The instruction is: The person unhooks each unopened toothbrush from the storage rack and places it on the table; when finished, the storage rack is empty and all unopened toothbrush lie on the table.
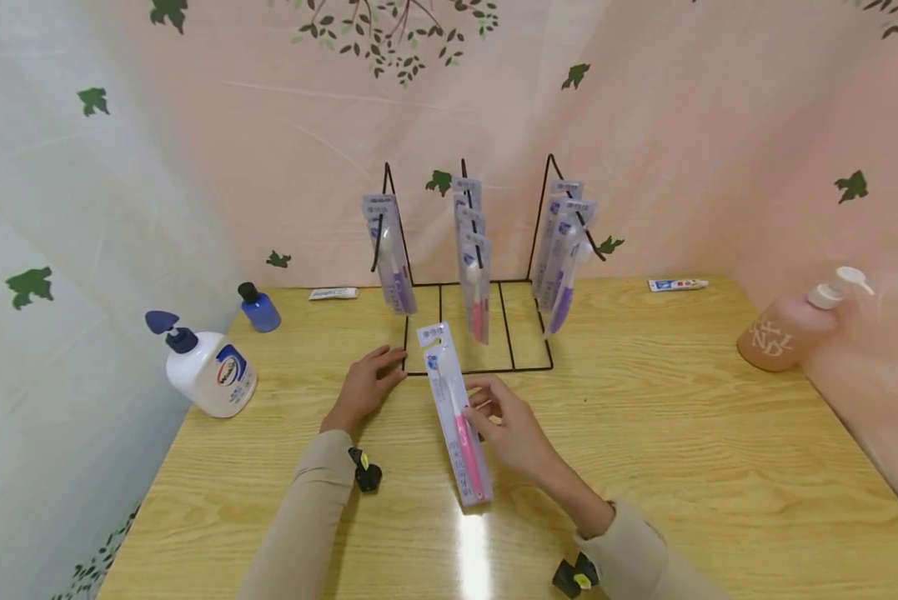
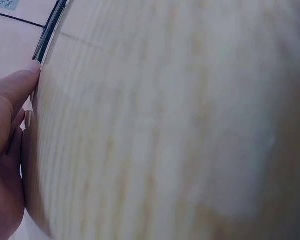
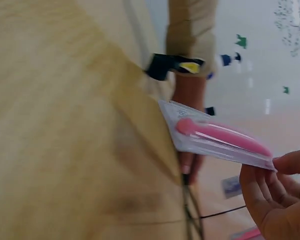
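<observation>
My right hand [image 1: 516, 429] pinches a packaged toothbrush [image 1: 456, 417] by its right edge, thumb on the front. The pack is held at a slant over the table, and its pink handle [image 3: 225, 135] shows through clear plastic in the right wrist view. My left hand [image 1: 369, 383] rests on the table at the front left corner of a black wire rack [image 1: 486, 371]. In the left wrist view, the thumb tip [image 2: 32, 70] is right at the black wire. Packaged toothbrushes hang on the rack's three prongs: purple ones left [image 1: 392, 258] and right [image 1: 564, 283], pink ones in the middle [image 1: 476, 287].
At left stand a white pump bottle [image 1: 212, 375] and a small blue bottle [image 1: 261, 310]. Toothpaste tubes lie behind, left [image 1: 333, 293] and right [image 1: 677, 285]. A pinkish pump bottle [image 1: 786, 329] stands far right. A leaf-patterned cloth [image 1: 306, 167] hangs behind the wooden table [image 1: 666, 433].
</observation>
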`<state>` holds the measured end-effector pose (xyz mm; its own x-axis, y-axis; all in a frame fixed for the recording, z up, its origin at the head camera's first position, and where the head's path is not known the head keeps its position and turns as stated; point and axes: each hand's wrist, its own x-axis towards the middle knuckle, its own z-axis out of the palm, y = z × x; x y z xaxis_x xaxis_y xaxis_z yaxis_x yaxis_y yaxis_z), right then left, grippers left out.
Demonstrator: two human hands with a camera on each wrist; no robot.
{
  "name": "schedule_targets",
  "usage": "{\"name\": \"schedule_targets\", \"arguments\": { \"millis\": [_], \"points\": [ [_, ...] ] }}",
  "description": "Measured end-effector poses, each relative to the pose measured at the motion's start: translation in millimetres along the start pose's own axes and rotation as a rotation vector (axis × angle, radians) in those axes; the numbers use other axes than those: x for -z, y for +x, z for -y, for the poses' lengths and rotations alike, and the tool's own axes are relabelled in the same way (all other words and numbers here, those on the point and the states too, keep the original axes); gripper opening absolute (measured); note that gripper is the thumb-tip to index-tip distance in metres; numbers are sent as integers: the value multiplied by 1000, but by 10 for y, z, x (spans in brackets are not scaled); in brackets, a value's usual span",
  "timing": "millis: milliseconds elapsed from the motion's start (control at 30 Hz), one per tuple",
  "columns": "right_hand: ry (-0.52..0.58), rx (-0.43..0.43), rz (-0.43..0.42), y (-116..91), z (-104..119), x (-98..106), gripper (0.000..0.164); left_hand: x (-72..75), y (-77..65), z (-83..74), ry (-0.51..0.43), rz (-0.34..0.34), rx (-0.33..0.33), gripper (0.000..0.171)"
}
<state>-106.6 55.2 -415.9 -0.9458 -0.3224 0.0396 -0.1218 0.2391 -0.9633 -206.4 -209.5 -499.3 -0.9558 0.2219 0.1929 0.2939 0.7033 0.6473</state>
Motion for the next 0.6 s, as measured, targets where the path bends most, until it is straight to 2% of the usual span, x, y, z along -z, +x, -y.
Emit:
{"name": "schedule_targets", "arguments": {
  "millis": [167,400,600],
  "points": [
    [106,-162,27,-38,-261,-130,31,7,-1,6,6,25,11,42],
    [231,-272,39,16,-446,-321,29,13,-9,11,11,40,26,42],
    [191,-320,68,14,-471,-403,25,21,-6,-22,3,58,48,42]
  ]
}}
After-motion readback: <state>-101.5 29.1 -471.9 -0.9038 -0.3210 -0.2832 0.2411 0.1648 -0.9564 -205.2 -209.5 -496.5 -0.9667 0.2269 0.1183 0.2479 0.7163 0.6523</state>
